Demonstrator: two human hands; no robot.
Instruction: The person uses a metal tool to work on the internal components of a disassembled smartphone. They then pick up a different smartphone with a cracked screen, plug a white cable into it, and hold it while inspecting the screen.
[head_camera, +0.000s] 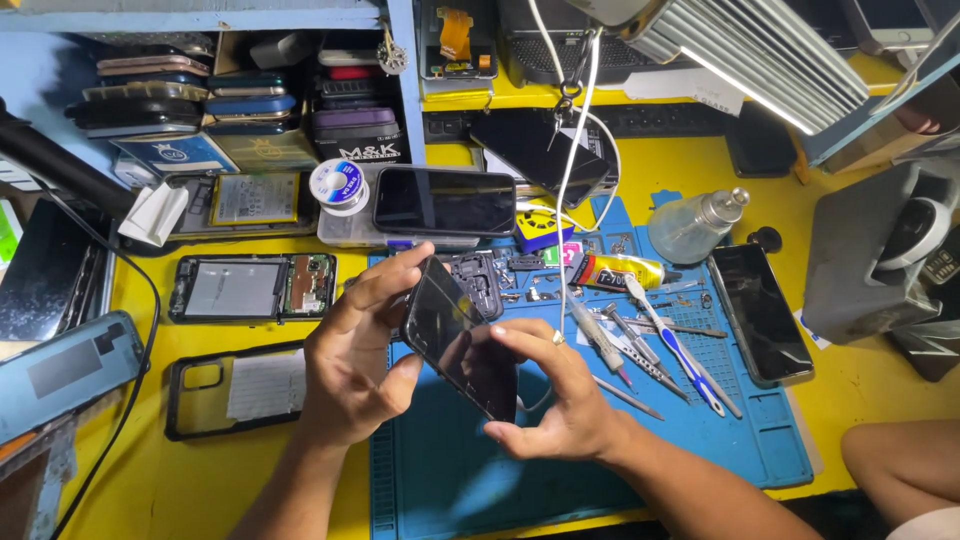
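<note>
Black phone screen panel (460, 335) held above blue mat (600, 450) on yellow bench (250, 470), long axis upper-left to lower-right, glass tilted up, left hand (355, 370) grip pinching top edge, right hand (560, 395) grip clasping bottom end.

Bright, sharp overhead view.
You get light from the lamp (770, 55) at the desk's (250, 460) far right corner; glare on glass.

On your yellow desk (250, 480) lies a blue repair mat (620, 460) carrying a toothbrush (672, 345), screwdrivers (600, 340) and a glue tube (617, 270); an opened phone (252, 288) sits left, a clear bottle (695, 225) behind.
</note>
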